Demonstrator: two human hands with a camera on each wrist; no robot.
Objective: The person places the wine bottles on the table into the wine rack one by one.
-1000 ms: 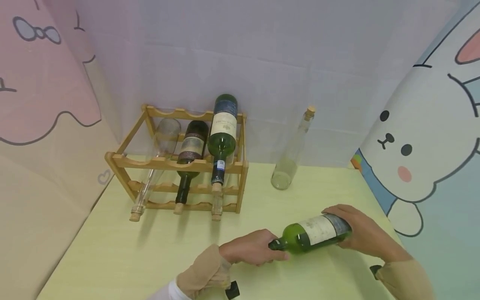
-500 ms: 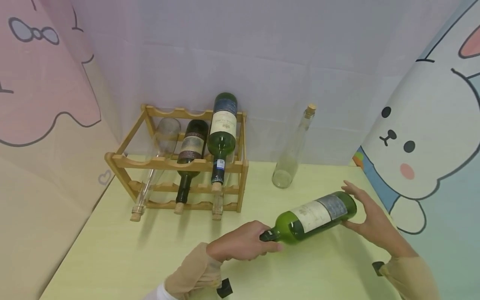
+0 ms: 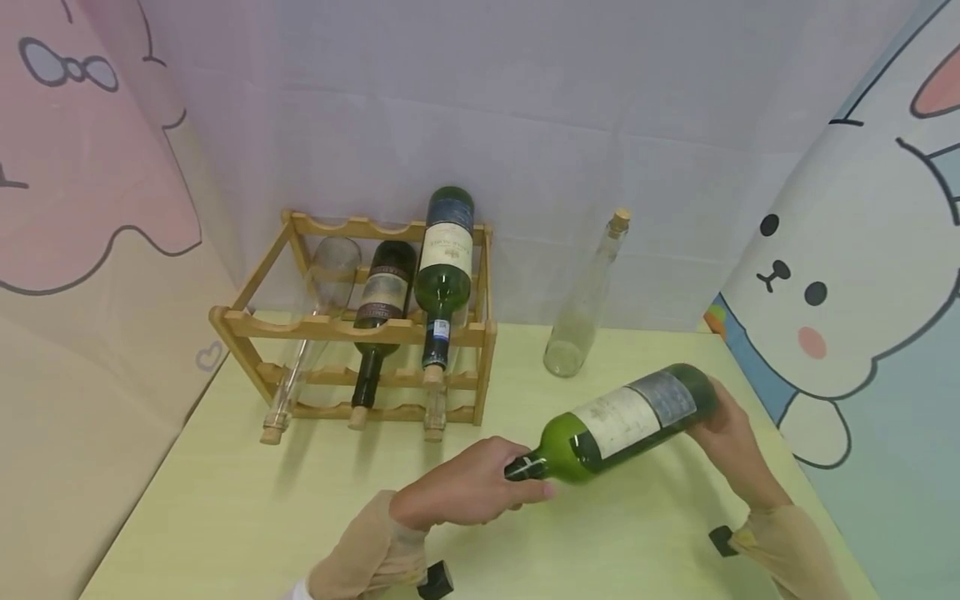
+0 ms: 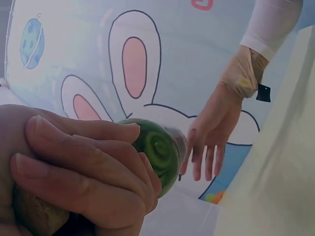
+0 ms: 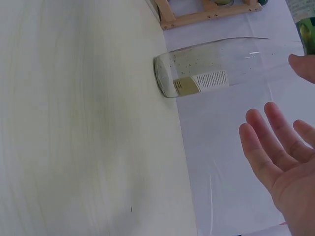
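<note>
A green wine bottle (image 3: pixel 622 421) with a white and blue label is held tilted above the table, base up toward the right. My left hand (image 3: pixel 472 483) grips its neck, fingers curled round it; a cork (image 4: pixel 37 211) shows under those fingers in the left wrist view. My right hand (image 3: pixel 735 442) is at the bottle's base, partly hidden behind it. In the right wrist view, the right hand's fingers (image 5: pixel 263 147) are spread and fairly straight, its thumb close to the green glass (image 5: pixel 308 37); whether it touches cannot be told.
On the left stands a wooden wine rack (image 3: pixel 337 327). Lying in it are a clear bottle (image 3: pixel 288 392), a dark bottle (image 3: pixel 384 287), a green bottle (image 3: pixel 446 250) and another clear one below. A corked clear bottle (image 3: pixel 573 333) stands upright near the back curtain (image 3: pixel 675 208).
The bottle has moved left and its base has risen, the left hand keeping hold of the neck. My right hand let go of the body, opened, and shifted behind the base.
</note>
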